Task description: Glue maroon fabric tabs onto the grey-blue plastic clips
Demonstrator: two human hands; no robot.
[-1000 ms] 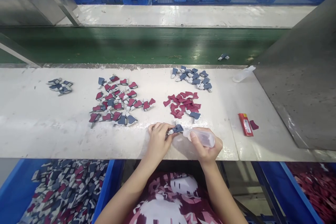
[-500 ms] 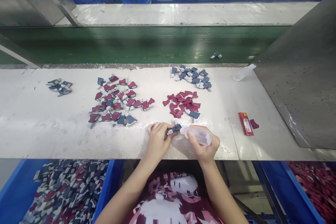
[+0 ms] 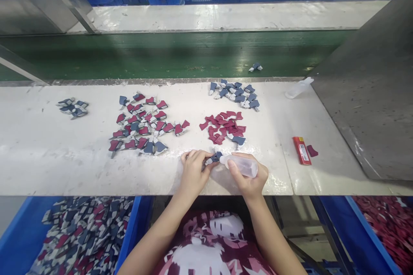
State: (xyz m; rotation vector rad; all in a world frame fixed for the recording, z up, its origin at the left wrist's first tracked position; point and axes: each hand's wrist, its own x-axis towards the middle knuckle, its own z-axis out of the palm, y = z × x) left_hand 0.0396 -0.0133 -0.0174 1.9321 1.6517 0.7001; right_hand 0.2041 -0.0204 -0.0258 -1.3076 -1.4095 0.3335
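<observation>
Near the table's front edge, my left hand (image 3: 194, 169) pinches a blue and white piece (image 3: 217, 157). My right hand (image 3: 253, 180) is closed round a translucent bottle (image 3: 242, 166), its nozzle end pointing left at that piece and seemingly touching it. Just beyond my hands lies a heap of flat maroon pieces (image 3: 226, 125), with one blue and white piece at its near edge. Farther back is a group of blue and white pieces (image 3: 238, 92). To the left spreads a large group of maroon, blue and white pieces (image 3: 142, 124).
A small blue-grey cluster (image 3: 73, 107) sits far left. On the right are a second bottle (image 3: 298, 88), a red packet (image 3: 302, 151) and a metal panel (image 3: 368, 90). One piece (image 3: 256, 67) lies on the green belt (image 3: 129, 53). Blue bins (image 3: 19, 232) of pieces stand below.
The lone piece on the green belt has moved left. My right hand and the bottle have shifted very slightly left; my left hand keeps its hold on the piece.
</observation>
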